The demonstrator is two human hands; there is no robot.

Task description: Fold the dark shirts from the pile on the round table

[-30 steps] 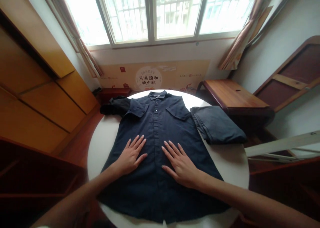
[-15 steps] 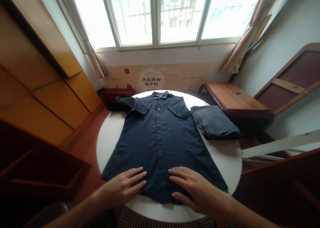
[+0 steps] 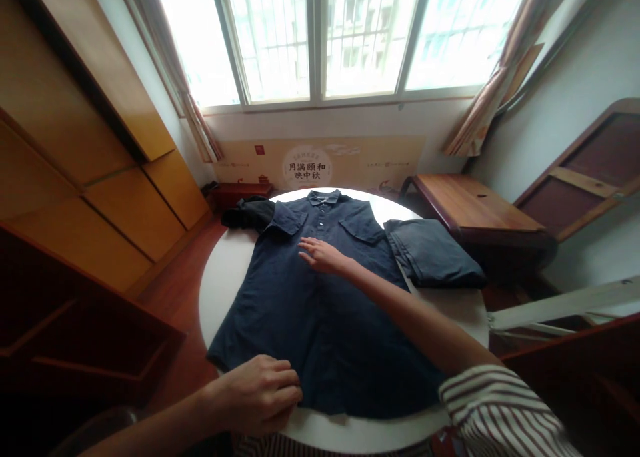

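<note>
1. Head view: a dark shirt (image 3: 320, 303) lies spread front-up on a round white table (image 3: 225, 270), collar toward the window and hem toward the person. It looks buttoned down the placket, and the body lies mostly flat.
2. What looks done, as a judgement: the shirt is laid out and largely smoothed. No fold shows in its body. The sleeve on the shirt's left side is bunched in a dark heap at the table's far-left edge, so straightening remains there.
3. The left hand (image 3: 260, 393) sits at the shirt's near hem, left of the placket, fingers curled together over the cloth edge. It seems to pinch or press the hem, but I cannot tell whether fabric is truly gripped between the fingers.
4. The right hand (image 3: 323, 255) is stretched far up the shirt, resting on the chest just below the collar and between the two chest pockets. Its fingers are extended and slightly apart, flat on the cloth, holding nothing.
5. Relative to the shirt, the hands are well apart from each other: one at the hem end, one near the collar end, both touching it along the button line.
6. Right of the shirt, just beside its side seam, lies a folded dark garment (image 3: 433, 253) on the same table. A striped sleeve (image 3: 500, 410) covers the right upper arm.
</note>
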